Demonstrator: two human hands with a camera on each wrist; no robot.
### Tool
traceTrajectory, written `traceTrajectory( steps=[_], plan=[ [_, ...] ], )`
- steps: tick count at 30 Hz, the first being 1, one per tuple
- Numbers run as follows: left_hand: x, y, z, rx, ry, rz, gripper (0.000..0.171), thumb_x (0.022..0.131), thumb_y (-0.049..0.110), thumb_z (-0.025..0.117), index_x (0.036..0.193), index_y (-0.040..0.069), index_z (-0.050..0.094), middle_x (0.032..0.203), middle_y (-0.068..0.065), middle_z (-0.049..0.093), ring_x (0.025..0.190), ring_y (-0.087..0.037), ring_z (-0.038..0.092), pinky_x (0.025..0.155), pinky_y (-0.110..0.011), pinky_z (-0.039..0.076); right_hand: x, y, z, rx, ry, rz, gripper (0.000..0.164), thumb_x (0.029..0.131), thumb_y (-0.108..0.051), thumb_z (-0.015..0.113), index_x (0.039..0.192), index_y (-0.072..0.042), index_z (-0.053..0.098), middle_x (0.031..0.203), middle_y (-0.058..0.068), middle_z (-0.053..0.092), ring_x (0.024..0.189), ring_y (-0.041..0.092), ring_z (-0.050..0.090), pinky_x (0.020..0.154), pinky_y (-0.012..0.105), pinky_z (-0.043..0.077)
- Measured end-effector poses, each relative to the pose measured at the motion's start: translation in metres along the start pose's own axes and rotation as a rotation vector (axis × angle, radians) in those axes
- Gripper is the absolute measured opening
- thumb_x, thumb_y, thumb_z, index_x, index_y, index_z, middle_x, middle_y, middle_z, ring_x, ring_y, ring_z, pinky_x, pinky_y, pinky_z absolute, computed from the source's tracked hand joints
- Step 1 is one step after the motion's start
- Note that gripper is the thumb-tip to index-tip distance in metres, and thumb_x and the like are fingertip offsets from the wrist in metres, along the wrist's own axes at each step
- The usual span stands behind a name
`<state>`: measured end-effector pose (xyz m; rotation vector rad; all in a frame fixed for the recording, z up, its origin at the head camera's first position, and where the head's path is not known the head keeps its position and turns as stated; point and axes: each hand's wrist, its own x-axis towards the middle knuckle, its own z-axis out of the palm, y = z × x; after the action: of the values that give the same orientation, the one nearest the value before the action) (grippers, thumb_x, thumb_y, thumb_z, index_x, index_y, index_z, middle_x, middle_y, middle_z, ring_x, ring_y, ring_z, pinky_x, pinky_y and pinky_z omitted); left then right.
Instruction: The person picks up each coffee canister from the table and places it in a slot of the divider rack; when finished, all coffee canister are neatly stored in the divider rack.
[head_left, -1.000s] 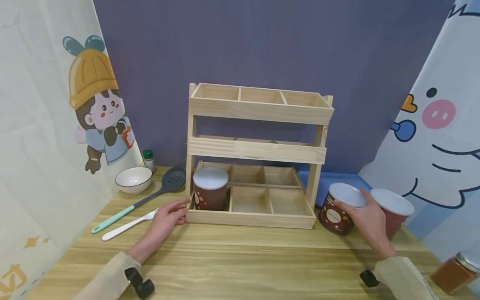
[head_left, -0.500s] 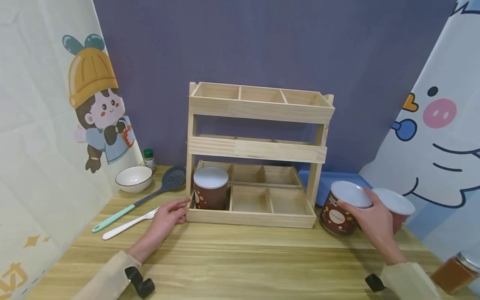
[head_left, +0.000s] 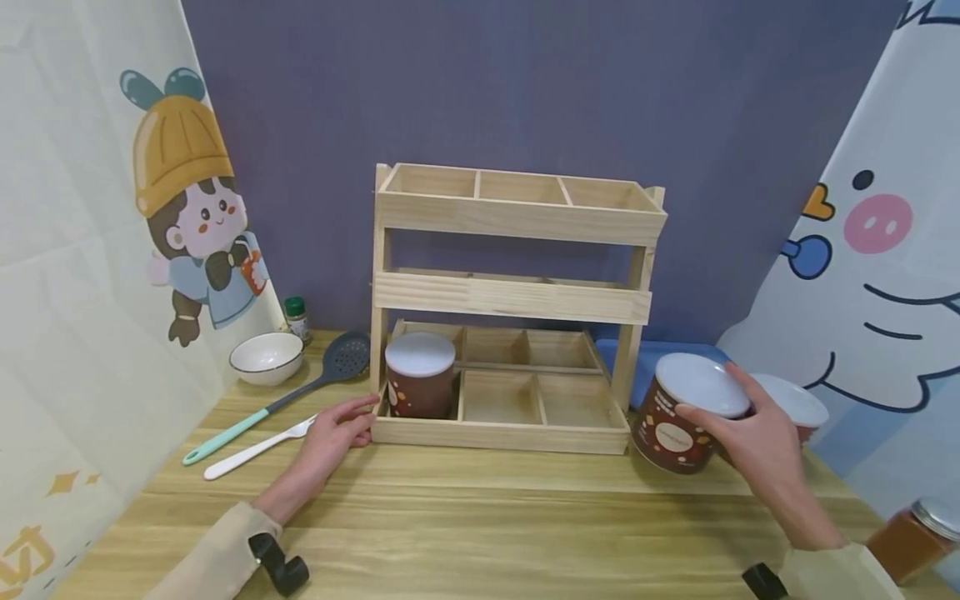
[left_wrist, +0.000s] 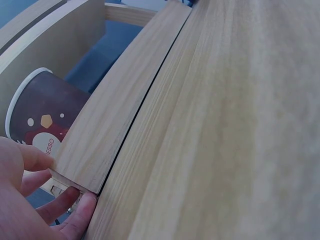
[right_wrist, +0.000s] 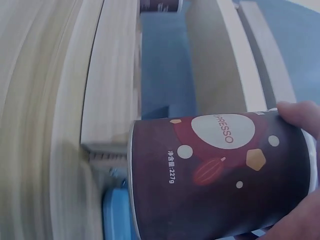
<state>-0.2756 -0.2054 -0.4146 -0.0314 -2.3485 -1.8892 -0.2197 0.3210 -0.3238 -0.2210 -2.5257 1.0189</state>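
My right hand [head_left: 765,450] grips a dark brown coffee canister [head_left: 675,433] with a white lid, thumb and fingers around its upper part. The canister leans slightly beside the right end of a wooden three-tier rack [head_left: 513,297]; I cannot tell whether its base touches the table. In the right wrist view the canister [right_wrist: 215,175] shows "PRESSO" lettering. My left hand [head_left: 333,437] holds the rack's lower left corner, its fingertips around the end of the front board [left_wrist: 115,110]. A similar canister [head_left: 422,383] stands in the bottom tier's left compartment.
Another white-lidded canister [head_left: 791,404] stands behind my right hand, partly hidden. A blue tray [head_left: 675,354] lies behind. At left are a bowl [head_left: 267,358], slotted spoon [head_left: 347,357], white fork [head_left: 255,450] and green-capped jar [head_left: 297,317]. A spice jar [head_left: 915,542] is at right.
My right hand has shifted right and nearer, and the gripped canister has come slightly nearer and tilted, away from the one behind it. My left hand has stayed at the rack's corner.
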Motion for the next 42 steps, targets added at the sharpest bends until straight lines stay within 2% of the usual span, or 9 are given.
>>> traceTrajectory(
  steps=[5, 12, 16, 18, 25, 30, 33, 39, 42],
  plan=[
    [0.0, -0.001, 0.0, -0.003, 0.001, -0.004, 0.043, 0.099, 0.008, 0.062, 0.14, -0.003, 0.057, 0.118, -0.018, 0.066, 0.082, -0.02, 0.065, 0.077, -0.032, 0.06, -0.008, -0.017, 0.003, 0.024, -0.041, -0.085, 0.103, 0.084, -0.046, 0.082, 0.163, -0.017, 0.024, 0.151, 0.039, 0.032, 0.125, 0.055, 0.043, 0.084, 0.056, 0.047],
    [0.0, 0.0, -0.001, 0.006, 0.003, 0.002, 0.042, 0.099, 0.01, 0.062, 0.139, -0.002, 0.059, 0.114, -0.017, 0.067, 0.082, -0.019, 0.065, 0.076, -0.03, 0.06, -0.017, -0.042, 0.014, 0.053, -0.074, -0.17, 0.101, 0.082, -0.043, 0.085, 0.162, -0.019, 0.028, 0.155, 0.031, 0.032, 0.127, 0.051, 0.045, 0.086, 0.053, 0.048],
    [0.0, 0.0, -0.001, 0.013, 0.003, 0.009, 0.041, 0.099, 0.01, 0.062, 0.138, -0.001, 0.059, 0.115, -0.018, 0.067, 0.082, -0.019, 0.066, 0.076, -0.03, 0.06, -0.021, -0.056, 0.022, 0.089, -0.105, -0.204, 0.098, 0.082, -0.042, 0.084, 0.161, -0.022, 0.03, 0.153, 0.03, 0.035, 0.126, 0.047, 0.047, 0.08, 0.039, 0.051],
    [0.001, 0.0, -0.001, 0.016, 0.002, 0.011, 0.042, 0.099, 0.01, 0.061, 0.139, -0.002, 0.059, 0.116, -0.019, 0.067, 0.082, -0.02, 0.066, 0.077, -0.03, 0.06, -0.022, -0.064, 0.028, 0.118, -0.129, -0.221, 0.097, 0.082, -0.041, 0.085, 0.161, -0.022, 0.031, 0.152, 0.029, 0.036, 0.126, 0.045, 0.048, 0.078, 0.036, 0.051],
    [0.002, -0.003, -0.001, 0.016, 0.001, -0.003, 0.041, 0.099, 0.009, 0.061, 0.139, 0.0, 0.059, 0.117, -0.019, 0.067, 0.084, -0.021, 0.066, 0.077, -0.029, 0.06, -0.024, -0.085, 0.055, 0.198, -0.19, -0.243, 0.097, 0.08, -0.04, 0.087, 0.159, -0.02, 0.035, 0.151, 0.027, 0.039, 0.126, 0.041, 0.05, 0.085, 0.048, 0.052],
    [0.003, -0.004, -0.001, 0.015, 0.002, 0.003, 0.041, 0.098, 0.009, 0.061, 0.138, -0.001, 0.06, 0.115, -0.019, 0.067, 0.083, -0.021, 0.065, 0.076, -0.029, 0.06, -0.02, -0.099, 0.075, 0.237, -0.219, -0.233, 0.098, 0.077, -0.043, 0.088, 0.158, -0.022, 0.037, 0.152, 0.023, 0.04, 0.128, 0.04, 0.049, 0.091, 0.053, 0.051],
    [0.004, -0.003, 0.0, 0.015, 0.003, 0.007, 0.041, 0.098, 0.008, 0.061, 0.138, -0.001, 0.06, 0.114, -0.019, 0.067, 0.083, -0.022, 0.066, 0.076, -0.029, 0.06, -0.014, -0.106, 0.086, 0.236, -0.221, -0.225, 0.099, 0.076, -0.047, 0.088, 0.158, -0.023, 0.038, 0.152, 0.022, 0.041, 0.129, 0.04, 0.049, 0.092, 0.054, 0.052],
    [0.004, -0.004, 0.0, 0.017, 0.004, 0.0, 0.041, 0.098, 0.008, 0.062, 0.138, 0.0, 0.06, 0.115, -0.018, 0.067, 0.083, -0.021, 0.066, 0.075, -0.028, 0.06, -0.001, -0.117, 0.11, 0.301, -0.229, -0.196, 0.101, 0.073, -0.047, 0.09, 0.156, -0.021, 0.04, 0.158, 0.014, 0.036, 0.129, 0.037, 0.05, 0.095, 0.054, 0.051],
    [0.003, -0.004, -0.001, 0.019, 0.002, 0.005, 0.041, 0.098, 0.009, 0.062, 0.138, -0.001, 0.06, 0.115, -0.018, 0.067, 0.083, -0.02, 0.066, 0.076, -0.028, 0.06, 0.004, -0.122, 0.12, 0.311, -0.224, -0.175, 0.103, 0.071, -0.051, 0.09, 0.157, -0.022, 0.039, 0.155, 0.015, 0.04, 0.127, 0.036, 0.051, 0.096, 0.053, 0.051]
  ],
)
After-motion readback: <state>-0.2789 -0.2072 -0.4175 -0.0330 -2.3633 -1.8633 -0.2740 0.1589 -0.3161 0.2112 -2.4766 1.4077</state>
